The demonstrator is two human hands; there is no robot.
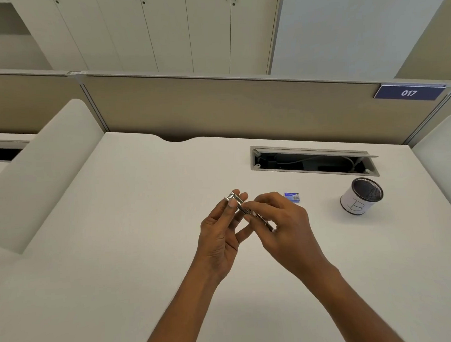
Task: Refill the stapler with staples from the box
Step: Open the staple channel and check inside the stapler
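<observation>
Gripping a slim silver stapler (243,210), left hand (220,234) and right hand (284,222) close around it above the white desk (133,228); box (292,197) just beyond the right hand.

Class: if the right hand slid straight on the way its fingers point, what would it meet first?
The right hand points left, so it would likely first meet the left hand holding the stapler; depth is uncertain.
</observation>
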